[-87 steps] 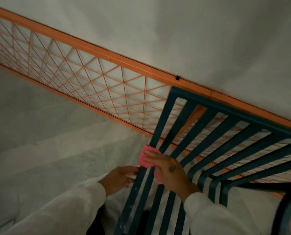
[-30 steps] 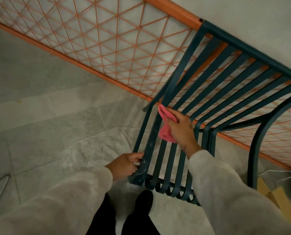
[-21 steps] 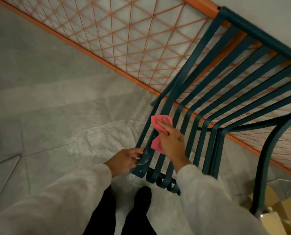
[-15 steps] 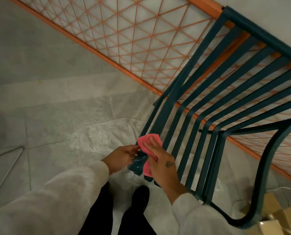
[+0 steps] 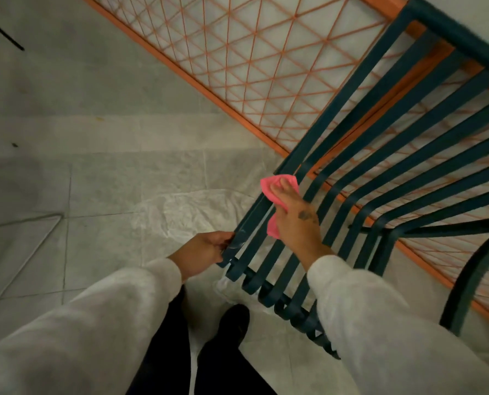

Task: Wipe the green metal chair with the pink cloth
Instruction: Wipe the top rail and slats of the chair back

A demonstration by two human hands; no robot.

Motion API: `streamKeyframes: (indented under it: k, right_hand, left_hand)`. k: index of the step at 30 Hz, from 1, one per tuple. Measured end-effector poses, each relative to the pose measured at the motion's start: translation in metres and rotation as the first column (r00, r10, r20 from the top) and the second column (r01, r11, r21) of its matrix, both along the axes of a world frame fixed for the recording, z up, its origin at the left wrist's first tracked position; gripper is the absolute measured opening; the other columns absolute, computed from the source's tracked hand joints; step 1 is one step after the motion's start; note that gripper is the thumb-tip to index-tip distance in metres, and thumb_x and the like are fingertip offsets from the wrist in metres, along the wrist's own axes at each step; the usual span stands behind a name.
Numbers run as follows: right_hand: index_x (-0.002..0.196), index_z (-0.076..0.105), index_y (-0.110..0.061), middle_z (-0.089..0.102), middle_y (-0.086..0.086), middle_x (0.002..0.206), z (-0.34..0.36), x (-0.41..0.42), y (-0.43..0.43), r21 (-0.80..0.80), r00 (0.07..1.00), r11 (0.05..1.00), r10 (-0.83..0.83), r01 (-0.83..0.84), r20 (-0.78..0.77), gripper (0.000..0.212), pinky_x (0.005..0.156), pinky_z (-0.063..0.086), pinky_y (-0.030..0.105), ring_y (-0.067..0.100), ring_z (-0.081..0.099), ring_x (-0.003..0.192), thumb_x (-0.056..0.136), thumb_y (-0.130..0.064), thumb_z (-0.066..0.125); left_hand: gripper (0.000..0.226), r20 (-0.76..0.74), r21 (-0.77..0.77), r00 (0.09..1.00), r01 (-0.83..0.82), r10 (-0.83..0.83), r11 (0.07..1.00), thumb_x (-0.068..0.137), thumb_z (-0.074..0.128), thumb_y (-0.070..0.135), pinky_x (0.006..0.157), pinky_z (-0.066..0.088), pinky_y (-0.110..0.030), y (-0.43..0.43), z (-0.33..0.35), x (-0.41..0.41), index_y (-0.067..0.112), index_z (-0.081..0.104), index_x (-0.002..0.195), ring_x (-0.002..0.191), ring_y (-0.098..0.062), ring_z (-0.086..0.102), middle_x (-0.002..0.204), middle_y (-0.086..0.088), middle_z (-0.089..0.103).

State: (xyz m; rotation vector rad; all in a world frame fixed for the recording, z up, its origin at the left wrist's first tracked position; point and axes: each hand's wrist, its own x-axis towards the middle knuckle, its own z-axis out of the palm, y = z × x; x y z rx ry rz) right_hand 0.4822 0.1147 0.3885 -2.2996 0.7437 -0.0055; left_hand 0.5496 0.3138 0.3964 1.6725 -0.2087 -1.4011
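A right hand (image 5: 297, 220) presses a pink cloth (image 5: 277, 192) onto a green metal chair's (image 5: 380, 155) slats while the left hand (image 5: 203, 250) grips its edge.

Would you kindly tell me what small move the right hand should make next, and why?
Probably slide the pink cloth up along the outer slat toward the top rail. The right hand presses it at the bend of the green chair, fingers pointing up the slat, while the left hand grips the slat's front end, steadying it.
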Motion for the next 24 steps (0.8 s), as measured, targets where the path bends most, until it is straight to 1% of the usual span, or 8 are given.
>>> streamKeyframes:
  k: [2, 5, 8, 9, 13, 18, 22, 24]
  right_hand:
    - [0.138, 0.051, -0.018, 0.038, -0.006, 0.150, -0.007, -0.025, 0.032, -0.050, 0.982, 0.987, 0.157, -0.152, 0.102, 0.050, 0.116, 0.027, 0.027, 0.014, 0.038, 0.140, 0.092, 0.002, 0.056]
    - [0.135, 0.056, -0.016, 0.047, 0.001, 0.147, -0.026, -0.059, 0.054, -0.245, 0.876, 0.868, 0.468, -0.432, 0.116, 0.056, 0.099, 0.052, 0.036, 0.021, 0.055, 0.128, 0.084, 0.005, 0.066]
    - [0.152, 0.022, -0.032, 0.018, -0.008, 0.161, -0.045, -0.067, 0.054, -0.370, 0.700, 0.634, 0.711, -0.679, -0.066, 0.073, 0.089, 0.056, 0.038, 0.023, 0.064, 0.113, 0.090, -0.002, 0.046]
    - [0.153, 0.016, -0.034, 0.018, -0.010, 0.161, -0.048, -0.066, 0.052, -0.410, 0.667, 0.580, 0.738, -0.704, -0.104, 0.074, 0.089, 0.056, 0.036, 0.022, 0.065, 0.111, 0.090, -0.004, 0.042]
    - [0.139, 0.046, -0.024, 0.052, -0.001, 0.144, -0.048, -0.059, 0.062, -0.448, 0.563, 0.442, 0.807, -0.777, -0.181, 0.057, 0.063, 0.060, 0.039, 0.032, 0.067, 0.093, 0.084, -0.006, 0.048]
    - [0.132, 0.057, -0.017, 0.061, 0.000, 0.127, -0.067, -0.067, 0.103, -0.471, 0.519, 0.304, 0.732, -0.828, -0.441, 0.043, 0.052, 0.052, 0.032, 0.022, 0.062, 0.077, 0.090, -0.021, 0.065]
    - [0.129, 0.058, -0.025, 0.060, -0.004, 0.130, -0.054, -0.062, 0.091, -0.420, 0.631, 0.498, 0.721, -0.759, -0.285, 0.049, 0.052, 0.055, 0.032, 0.023, 0.065, 0.075, 0.084, -0.007, 0.063]
    - [0.139, 0.046, -0.032, 0.044, -0.011, 0.149, -0.039, -0.059, 0.071, -0.349, 0.652, 0.565, 0.725, -0.748, -0.222, 0.059, 0.074, 0.058, 0.037, 0.021, 0.065, 0.101, 0.086, -0.005, 0.044]
  left_hand:
    - [0.047, 0.002, 0.006, 0.999, -0.053, 0.053, 0.999, 0.087, 0.050, -0.011, 0.092, 0.048, -0.023, 0.007, -0.004, -0.006, 0.025, 0.066, 0.113, 0.118, -0.019, 0.061, 0.124, -0.007, 0.068]
    - [0.058, -0.043, 0.014, 0.991, -0.130, 0.131, 0.991, 0.079, 0.044, -0.020, 0.090, 0.047, -0.018, 0.018, -0.018, -0.012, 0.015, 0.067, 0.119, 0.121, -0.015, 0.060, 0.124, -0.005, 0.068]
    - [0.061, -0.038, 0.012, 0.989, -0.144, 0.144, 0.990, 0.077, 0.047, -0.021, 0.094, 0.048, -0.023, 0.026, -0.032, -0.012, 0.014, 0.066, 0.125, 0.120, -0.015, 0.061, 0.122, -0.004, 0.070]
    - [0.062, -0.047, 0.007, 0.987, -0.155, 0.155, 0.988, 0.077, 0.049, -0.020, 0.095, 0.048, -0.024, 0.027, -0.036, -0.011, 0.014, 0.065, 0.125, 0.120, -0.014, 0.061, 0.122, -0.004, 0.070]
    - [0.056, -0.057, -0.032, 0.987, -0.153, 0.151, 0.988, 0.073, 0.059, -0.020, 0.100, 0.051, -0.034, 0.032, -0.052, -0.003, 0.009, 0.068, 0.120, 0.114, -0.018, 0.065, 0.117, -0.009, 0.072]
    - [0.055, -0.020, 0.046, 0.993, -0.117, 0.118, 0.992, 0.075, 0.048, -0.022, 0.091, 0.055, -0.023, 0.033, -0.072, 0.004, 0.010, 0.072, 0.114, 0.110, -0.019, 0.066, 0.113, -0.008, 0.073]
    - [0.052, -0.082, 0.037, 0.977, -0.195, 0.197, 0.980, 0.077, 0.042, -0.023, 0.094, 0.055, -0.029, 0.038, -0.081, 0.000, 0.002, 0.070, 0.112, 0.113, -0.024, 0.065, 0.115, -0.016, 0.071]
    - [0.051, -0.089, 0.029, 0.982, -0.162, 0.164, 0.986, 0.078, 0.045, -0.023, 0.099, 0.053, -0.034, 0.042, -0.085, 0.001, 0.007, 0.072, 0.110, 0.114, -0.018, 0.065, 0.114, -0.009, 0.073]
